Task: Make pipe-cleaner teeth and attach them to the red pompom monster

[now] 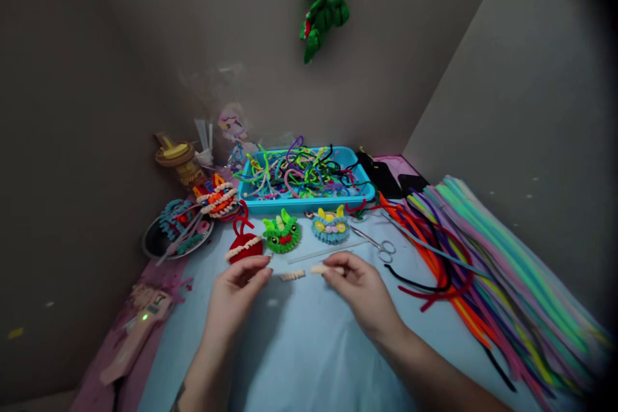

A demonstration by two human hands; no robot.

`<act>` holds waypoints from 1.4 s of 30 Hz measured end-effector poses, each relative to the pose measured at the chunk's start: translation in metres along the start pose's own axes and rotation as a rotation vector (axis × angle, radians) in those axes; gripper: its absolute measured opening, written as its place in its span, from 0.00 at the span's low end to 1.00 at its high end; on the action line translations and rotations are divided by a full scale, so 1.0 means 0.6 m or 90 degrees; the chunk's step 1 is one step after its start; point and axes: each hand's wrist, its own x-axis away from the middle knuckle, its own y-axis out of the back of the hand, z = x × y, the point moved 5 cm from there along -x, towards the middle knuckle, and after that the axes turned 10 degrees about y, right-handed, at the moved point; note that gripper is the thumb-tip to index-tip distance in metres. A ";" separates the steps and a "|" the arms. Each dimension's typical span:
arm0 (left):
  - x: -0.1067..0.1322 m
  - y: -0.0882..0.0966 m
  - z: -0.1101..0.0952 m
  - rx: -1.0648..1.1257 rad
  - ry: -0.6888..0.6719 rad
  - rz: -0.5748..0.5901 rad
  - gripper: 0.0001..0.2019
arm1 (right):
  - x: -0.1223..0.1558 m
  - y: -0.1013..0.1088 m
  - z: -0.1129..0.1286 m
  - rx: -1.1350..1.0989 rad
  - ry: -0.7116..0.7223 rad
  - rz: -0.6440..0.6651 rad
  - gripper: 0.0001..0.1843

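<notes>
In the head view my right hand (360,286) pinches a short cream pipe cleaner piece (318,269) between thumb and fingertips. My left hand (240,286) has its thumb and fingertips drawn together; whatever may be between them is too small to make out. On the cloth between the hands lies a small crimped cream piece (293,275). Just beyond my left hand sits a red fuzzy pouch shape with a cream band (244,247). A green fuzzy creature head (282,233) and a blue one with yellow ears (330,226) lie farther back.
A blue tray (304,206) of tangled pipe cleaner scraps stands behind. Scissors (383,250) and a clear stick (318,253) lie nearby. Bundled pipe cleaners (483,257) spread at right. A metal bowl (152,241) and a glue gun (138,338) are at left.
</notes>
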 end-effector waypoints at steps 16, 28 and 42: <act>0.018 -0.103 -0.010 -0.506 -0.288 0.066 0.05 | -0.003 0.006 -0.011 -0.165 -0.130 0.015 0.20; 0.040 -0.092 -0.013 -0.094 -0.042 0.207 0.08 | 0.009 -0.004 0.031 0.094 0.187 0.075 0.04; 0.049 -0.100 -0.012 -0.023 0.062 0.301 0.14 | 0.031 -0.019 0.072 0.270 0.437 0.155 0.13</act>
